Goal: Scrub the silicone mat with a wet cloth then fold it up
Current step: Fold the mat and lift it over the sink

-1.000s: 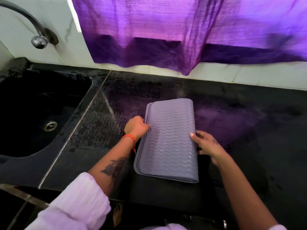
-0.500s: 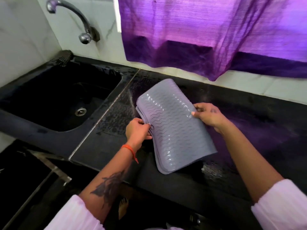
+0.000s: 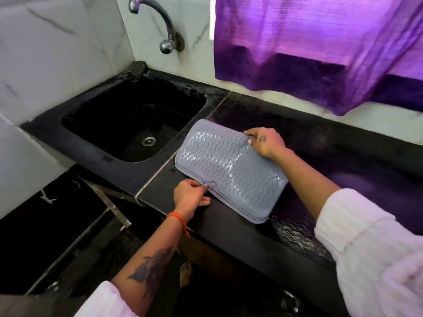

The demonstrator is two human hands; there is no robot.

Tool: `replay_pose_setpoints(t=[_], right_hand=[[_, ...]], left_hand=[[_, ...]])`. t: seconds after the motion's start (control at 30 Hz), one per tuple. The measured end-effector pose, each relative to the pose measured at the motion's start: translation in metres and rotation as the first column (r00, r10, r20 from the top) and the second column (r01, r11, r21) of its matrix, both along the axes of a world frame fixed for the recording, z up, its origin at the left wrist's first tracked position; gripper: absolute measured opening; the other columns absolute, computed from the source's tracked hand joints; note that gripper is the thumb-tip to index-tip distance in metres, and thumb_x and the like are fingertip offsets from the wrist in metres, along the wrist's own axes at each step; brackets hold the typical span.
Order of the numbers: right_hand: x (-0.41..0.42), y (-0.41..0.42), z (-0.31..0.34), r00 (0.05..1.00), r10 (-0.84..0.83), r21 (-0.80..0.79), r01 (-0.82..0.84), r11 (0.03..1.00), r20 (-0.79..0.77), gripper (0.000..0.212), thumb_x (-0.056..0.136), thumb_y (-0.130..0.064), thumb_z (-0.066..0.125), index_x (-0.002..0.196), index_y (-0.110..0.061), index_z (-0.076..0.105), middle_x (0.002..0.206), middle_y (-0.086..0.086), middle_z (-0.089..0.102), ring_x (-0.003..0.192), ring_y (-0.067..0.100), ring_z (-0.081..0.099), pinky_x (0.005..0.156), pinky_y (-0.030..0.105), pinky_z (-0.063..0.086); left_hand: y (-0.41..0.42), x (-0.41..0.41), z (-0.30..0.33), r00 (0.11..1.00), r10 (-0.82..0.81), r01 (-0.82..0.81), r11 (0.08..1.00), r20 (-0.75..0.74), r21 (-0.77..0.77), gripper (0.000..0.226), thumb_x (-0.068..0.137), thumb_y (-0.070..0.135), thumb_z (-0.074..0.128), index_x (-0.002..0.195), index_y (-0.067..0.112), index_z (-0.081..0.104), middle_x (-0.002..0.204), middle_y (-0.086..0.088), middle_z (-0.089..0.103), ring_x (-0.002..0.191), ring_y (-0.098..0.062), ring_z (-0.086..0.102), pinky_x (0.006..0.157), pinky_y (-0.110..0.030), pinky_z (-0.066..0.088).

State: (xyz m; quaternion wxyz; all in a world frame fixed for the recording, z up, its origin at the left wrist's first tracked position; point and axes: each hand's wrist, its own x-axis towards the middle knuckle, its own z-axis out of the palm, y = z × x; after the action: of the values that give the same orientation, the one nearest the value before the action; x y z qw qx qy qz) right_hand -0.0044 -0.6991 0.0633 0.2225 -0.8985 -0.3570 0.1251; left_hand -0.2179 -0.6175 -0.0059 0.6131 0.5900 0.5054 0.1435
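Note:
A grey silicone mat (image 3: 229,168) with a raised wavy pattern lies folded double on the black counter (image 3: 320,138), just right of the sink. Its long sides run from upper left to lower right. My left hand (image 3: 191,195) pinches the open edges on the near side, by a small tab. My right hand (image 3: 263,141) grips the folded far edge near its upper right corner. A dark checked cloth (image 3: 136,68) sits bunched at the back corner of the sink ledge, apart from both hands.
A black sink (image 3: 128,124) with a metal drain lies to the left, under a curved tap (image 3: 160,26). A purple curtain (image 3: 320,42) hangs over the back wall. The counter is wet, with a wavy imprint (image 3: 295,232) near its front edge.
The mat has been lifted, turned about a quarter turn and shifted toward the sink. My left hand moved from its left side to the near edge. My view swung left.

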Motion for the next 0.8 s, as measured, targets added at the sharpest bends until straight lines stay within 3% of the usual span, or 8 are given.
replay_pose_setpoints(t=[0.07,0.2,0.33,0.43,0.5,0.6,0.73,0.8], right_hand=[[-0.001,-0.004,-0.011,1.000,-0.005,0.019,0.006,1.000,-0.026,0.033,0.096,-0.021,0.048,0.128,-0.023,0.056,0.131,0.005,0.057,0.117,0.026,0.054,0.097,0.032,0.045],[-0.003,-0.025,-0.023,0.995,-0.011,0.106,0.022,0.994,-0.100,0.030,0.093,-0.016,0.052,0.120,-0.024,0.063,0.121,0.002,0.063,0.107,0.016,0.058,0.089,0.026,0.046],[-0.003,-0.059,-0.032,0.981,-0.184,0.294,0.193,0.936,-0.057,0.032,0.088,-0.001,0.056,0.110,-0.019,0.069,0.111,0.000,0.069,0.100,0.012,0.061,0.089,0.021,0.044],[-0.011,-0.101,-0.043,0.933,-0.356,0.441,0.295,0.848,0.060,0.049,0.078,0.014,0.053,0.106,-0.020,0.071,0.107,0.001,0.068,0.096,0.018,0.063,0.087,0.026,0.046],[-0.025,-0.125,-0.056,0.904,-0.399,0.420,0.304,0.855,0.157,0.060,0.070,0.018,0.056,0.110,-0.024,0.069,0.110,0.002,0.065,0.100,0.022,0.060,0.088,0.028,0.046],[-0.051,-0.133,-0.073,0.926,-0.334,0.331,0.263,0.906,0.178,0.068,0.064,0.018,0.067,0.118,-0.024,0.065,0.126,0.013,0.052,0.104,0.033,0.055,0.093,0.039,0.046],[-0.066,-0.120,-0.073,0.940,-0.286,0.360,0.206,0.910,0.187,0.061,0.063,0.018,0.071,0.111,-0.019,0.070,0.136,0.021,0.044,0.111,0.037,0.052,0.096,0.049,0.043],[-0.063,-0.111,-0.066,0.934,-0.312,0.412,0.218,0.885,0.176,0.051,0.065,0.016,0.072,0.104,-0.016,0.072,0.134,0.021,0.047,0.111,0.038,0.050,0.096,0.050,0.042]], left_hand=[[0.008,-0.004,0.000,0.995,-0.051,0.055,0.997,-0.080,0.056,0.010,0.089,0.013,0.062,0.081,0.007,0.063,0.073,-0.005,0.069,0.052,-0.019,0.067,0.052,-0.028,0.058],[0.029,-0.002,0.010,0.958,-0.120,0.193,0.941,-0.260,0.277,0.021,0.089,0.026,0.058,0.074,0.015,0.066,0.068,0.000,0.071,0.057,-0.019,0.069,0.067,-0.034,0.060],[0.056,0.009,0.020,0.929,-0.131,0.300,0.813,-0.346,0.498,0.015,0.089,0.020,0.052,0.096,0.019,0.065,0.095,-0.006,0.071,0.088,-0.028,0.067,0.082,-0.034,0.053],[0.084,0.027,0.023,0.921,-0.168,0.361,0.705,-0.350,0.611,0.034,0.088,0.007,0.047,0.119,0.016,0.060,0.119,-0.008,0.062,0.110,-0.029,0.057,0.094,-0.039,0.046],[0.102,0.041,0.023,0.885,-0.232,0.451,0.642,-0.404,0.620,0.046,0.088,0.003,0.045,0.132,0.017,0.051,0.128,-0.012,0.056,0.119,-0.033,0.049,0.100,-0.045,0.042],[0.124,0.062,0.024,0.794,-0.380,0.604,0.577,-0.475,0.549,0.063,0.086,0.001,0.041,0.143,0.027,0.037,0.128,-0.011,0.056,0.120,-0.034,0.049,0.100,-0.046,0.042],[0.151,0.078,0.027,0.773,-0.507,0.634,0.600,-0.381,0.487,0.067,0.087,-0.003,0.039,0.138,0.040,0.043,0.093,0.005,0.063,0.097,-0.018,0.059,0.085,-0.030,0.047],[0.166,0.085,0.030,0.762,-0.592,0.642,0.641,-0.261,0.421,0.066,0.086,-0.010,0.038,0.130,0.038,0.053,0.088,0.002,0.062,0.089,-0.013,0.057,0.080,-0.021,0.044]])
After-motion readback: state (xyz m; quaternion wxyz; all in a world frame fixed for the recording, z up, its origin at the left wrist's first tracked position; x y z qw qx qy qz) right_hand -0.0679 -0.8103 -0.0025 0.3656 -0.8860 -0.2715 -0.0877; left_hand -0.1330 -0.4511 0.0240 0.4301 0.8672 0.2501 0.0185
